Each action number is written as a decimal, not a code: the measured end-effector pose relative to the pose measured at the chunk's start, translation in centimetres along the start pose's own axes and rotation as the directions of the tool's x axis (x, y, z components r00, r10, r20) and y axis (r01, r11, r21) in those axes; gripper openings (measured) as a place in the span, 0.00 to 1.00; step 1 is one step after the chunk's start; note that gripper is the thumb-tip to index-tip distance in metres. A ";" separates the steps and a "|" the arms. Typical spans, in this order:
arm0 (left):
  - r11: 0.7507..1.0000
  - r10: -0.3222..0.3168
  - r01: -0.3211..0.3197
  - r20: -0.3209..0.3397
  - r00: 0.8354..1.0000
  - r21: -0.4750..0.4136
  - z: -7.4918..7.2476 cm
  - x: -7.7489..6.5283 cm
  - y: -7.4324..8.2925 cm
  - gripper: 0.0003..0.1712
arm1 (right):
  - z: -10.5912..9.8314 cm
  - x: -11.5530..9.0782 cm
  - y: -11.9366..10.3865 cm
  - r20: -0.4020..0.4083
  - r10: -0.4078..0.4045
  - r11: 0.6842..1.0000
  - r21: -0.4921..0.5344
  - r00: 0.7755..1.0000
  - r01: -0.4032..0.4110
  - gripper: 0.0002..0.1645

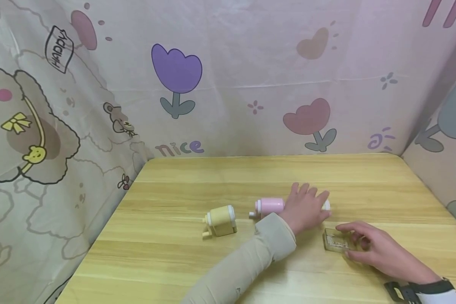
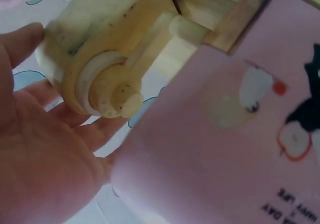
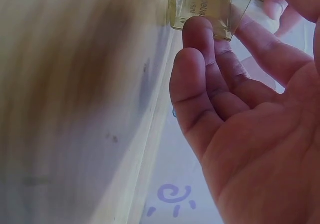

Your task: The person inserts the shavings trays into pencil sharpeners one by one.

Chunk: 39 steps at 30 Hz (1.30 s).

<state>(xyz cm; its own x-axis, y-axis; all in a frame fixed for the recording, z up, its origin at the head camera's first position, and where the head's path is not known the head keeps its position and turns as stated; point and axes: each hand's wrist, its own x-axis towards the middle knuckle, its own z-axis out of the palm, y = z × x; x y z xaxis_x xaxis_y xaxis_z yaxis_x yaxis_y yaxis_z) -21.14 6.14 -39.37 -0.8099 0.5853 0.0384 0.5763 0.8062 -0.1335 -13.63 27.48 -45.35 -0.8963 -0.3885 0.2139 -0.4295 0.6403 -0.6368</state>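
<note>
My left hand [image 1: 305, 209] holds a yellow crank pencil sharpener [image 2: 95, 44], thumb on one side and fingers on the other. In the head view that hand covers most of it, leaving its white end showing. Close beside it lies a pink pencil sharpener [image 1: 271, 205], whose printed side [image 2: 210, 129] fills much of the left wrist view. In my right hand [image 1: 380, 249], a see-through yellowish shavings drawer [image 1: 336, 240] is held between thumb and fingers. The drawer [image 3: 215, 7] appears at the top of the right wrist view, partly cut off.
Another yellow crank sharpener [image 1: 221, 220] stands to the left on the wooden table [image 1: 167, 261], its crank facing left. Patterned cloth [image 1: 243, 84] hangs behind the table and along both sides.
</note>
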 end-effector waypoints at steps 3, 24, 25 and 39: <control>1.000 0.019 -0.019 -0.001 1.000 0.004 0.1 0.0 -0.4 0.36 | 0.1 0.0 -0.1 0.002 0.002 1.000 0.012 1.000 -0.002 0.32; 0.994 0.052 -0.074 -0.254 0.966 -0.080 -3.3 -3.0 -0.8 0.28 | 0.1 0.1 -0.2 0.012 -0.021 0.999 -0.032 1.000 0.021 0.31; 0.989 0.049 -0.082 -0.257 0.965 -0.120 -3.7 -3.6 -0.8 0.29 | 0.1 0.1 -0.2 0.009 -0.030 0.998 -0.047 1.000 0.031 0.32; 0.971 0.158 -0.200 -0.280 0.947 -0.128 -4.2 -11.9 -1.0 0.30 | -0.3 0.0 -0.5 0.054 0.022 0.998 -0.057 0.998 -0.019 0.32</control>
<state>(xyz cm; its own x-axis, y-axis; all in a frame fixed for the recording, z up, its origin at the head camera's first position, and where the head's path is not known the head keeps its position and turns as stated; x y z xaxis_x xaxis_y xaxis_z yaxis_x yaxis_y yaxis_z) -11.64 -1.31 -35.54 -0.6456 0.7055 0.2924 0.7355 0.6774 -0.0103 -13.44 27.39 -44.81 -0.8983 -0.4095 0.1591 -0.4177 0.6841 -0.5979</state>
